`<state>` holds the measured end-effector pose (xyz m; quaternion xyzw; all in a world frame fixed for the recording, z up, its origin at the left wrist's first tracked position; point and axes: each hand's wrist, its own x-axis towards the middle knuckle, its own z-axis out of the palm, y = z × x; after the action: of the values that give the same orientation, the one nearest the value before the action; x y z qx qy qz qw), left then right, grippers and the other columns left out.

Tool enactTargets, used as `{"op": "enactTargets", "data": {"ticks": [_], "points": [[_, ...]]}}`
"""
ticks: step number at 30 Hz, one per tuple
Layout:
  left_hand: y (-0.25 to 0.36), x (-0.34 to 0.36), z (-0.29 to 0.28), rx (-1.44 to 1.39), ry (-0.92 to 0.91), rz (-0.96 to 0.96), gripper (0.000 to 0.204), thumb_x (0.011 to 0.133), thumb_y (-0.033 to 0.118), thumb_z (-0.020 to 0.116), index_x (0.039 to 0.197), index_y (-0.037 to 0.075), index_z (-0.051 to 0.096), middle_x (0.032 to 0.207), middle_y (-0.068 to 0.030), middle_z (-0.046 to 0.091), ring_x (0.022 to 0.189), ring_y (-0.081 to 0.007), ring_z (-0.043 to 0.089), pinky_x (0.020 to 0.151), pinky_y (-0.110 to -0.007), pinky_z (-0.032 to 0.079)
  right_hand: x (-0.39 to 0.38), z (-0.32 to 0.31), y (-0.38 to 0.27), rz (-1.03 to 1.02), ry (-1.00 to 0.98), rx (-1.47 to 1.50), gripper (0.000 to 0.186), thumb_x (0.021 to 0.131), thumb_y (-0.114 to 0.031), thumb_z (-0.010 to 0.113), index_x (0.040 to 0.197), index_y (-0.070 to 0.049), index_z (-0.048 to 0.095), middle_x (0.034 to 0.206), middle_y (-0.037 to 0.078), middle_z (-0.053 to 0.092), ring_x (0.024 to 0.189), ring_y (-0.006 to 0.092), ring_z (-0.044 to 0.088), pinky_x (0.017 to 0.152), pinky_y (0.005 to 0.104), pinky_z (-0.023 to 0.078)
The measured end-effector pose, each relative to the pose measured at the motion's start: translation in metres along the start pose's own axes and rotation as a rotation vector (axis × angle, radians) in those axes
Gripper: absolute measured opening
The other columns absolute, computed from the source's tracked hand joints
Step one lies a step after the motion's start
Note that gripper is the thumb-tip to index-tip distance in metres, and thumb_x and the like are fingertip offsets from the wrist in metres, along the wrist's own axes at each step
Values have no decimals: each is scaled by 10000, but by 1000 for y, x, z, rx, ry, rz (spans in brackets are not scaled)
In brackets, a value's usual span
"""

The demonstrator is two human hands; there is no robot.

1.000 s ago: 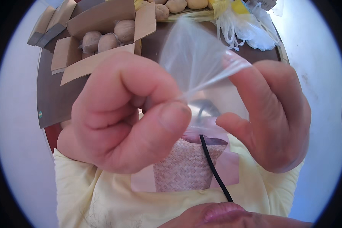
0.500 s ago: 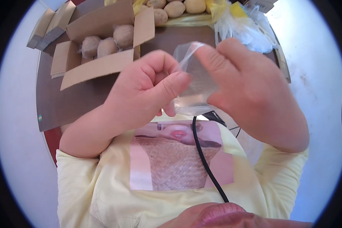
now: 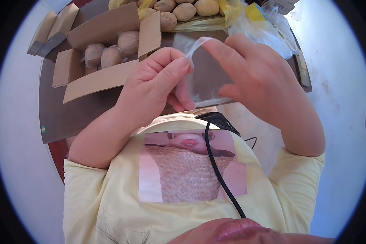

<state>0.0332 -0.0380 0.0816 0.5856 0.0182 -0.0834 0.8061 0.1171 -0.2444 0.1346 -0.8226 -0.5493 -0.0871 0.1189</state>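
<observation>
L hand (image 3: 152, 81) pinches an edge of a clear thin plastic bag (image 3: 209, 75) over the dark-brown worktop (image 3: 83, 114), near side, while R hand (image 3: 258, 75) is splayed wide at its mouth, prob. to hold it open, w/ open tan cardboard box (image 3: 97, 83) to left.

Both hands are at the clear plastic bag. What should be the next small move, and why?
I would probably spread the thumb and index finger of the right hand slightly apart, to widen the mouth of the clear bag. The left hand pinches its rim, the right thumb and index finger are at the rim too, and the mouth looks only partly open.
</observation>
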Motion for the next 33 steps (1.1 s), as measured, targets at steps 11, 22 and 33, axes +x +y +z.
{"op": "enactTargets", "data": {"ticks": [11,22,33], "points": [[-15,29,-3,-144,206,-75,211,1037,281,461,1011,84,532,693,-46,612,595,-156,654,468,-250,519,15,26,59,11,-172,496,632,669,-28,817,1264,-98,616,1055,62,590,824,215,596,700,325,489],[-14,34,-4,-154,226,-154,198,1029,286,481,1012,94,526,717,-38,624,600,-159,656,467,-262,527,133,101,117,71,8,241,298,866,-301,649,946,-15,677,977,195,673,877,311,665,786,414,537],[-20,34,-7,-112,238,-155,221,1035,304,472,999,90,515,735,-47,632,625,-157,662,492,-248,522,191,114,75,292,-393,-35,421,809,-384,655,1047,-40,693,1144,184,677,1021,333,675,872,419,540]]}}
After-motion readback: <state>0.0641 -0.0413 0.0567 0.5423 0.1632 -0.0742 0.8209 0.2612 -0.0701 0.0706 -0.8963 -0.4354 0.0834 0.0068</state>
